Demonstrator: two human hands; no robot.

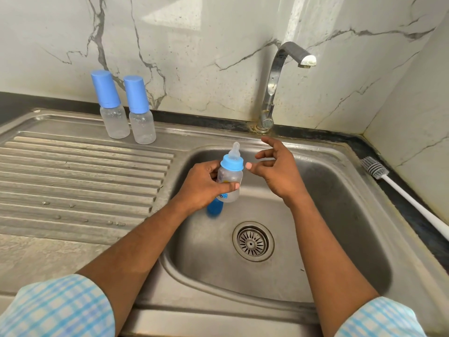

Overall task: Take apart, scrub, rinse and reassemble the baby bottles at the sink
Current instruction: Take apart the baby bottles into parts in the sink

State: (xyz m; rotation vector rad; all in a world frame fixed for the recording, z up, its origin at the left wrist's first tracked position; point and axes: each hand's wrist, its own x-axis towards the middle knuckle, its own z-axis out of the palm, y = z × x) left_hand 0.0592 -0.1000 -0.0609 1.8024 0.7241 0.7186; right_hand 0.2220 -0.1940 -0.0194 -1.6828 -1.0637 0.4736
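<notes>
Your left hand holds a bottle over the sink, roughly upright and leaning a little to the right. Its fingers are curled round the clear body, gripping it just below the blue collar. The teat stands bare in the collar and points up toward the wall.

Your right hand hovers just to the right of the collar, apart from it. Its fingers are spread and loosely bent, and they hold nothing.

A blue cap lies in the basin under the bottle, partly hidden by your left hand. The drain sits nearer to you, in the basin floor.

Two more bottles, a left one and a right one, stand upright at the back of the drainboard. They are just beside each other, each with its blue cap on.

The tap rises behind the basin, its spout turned to the right. A brush lies on the dark bench right of the sink, with its bristled head toward the wall and its white handle running toward you.
</notes>
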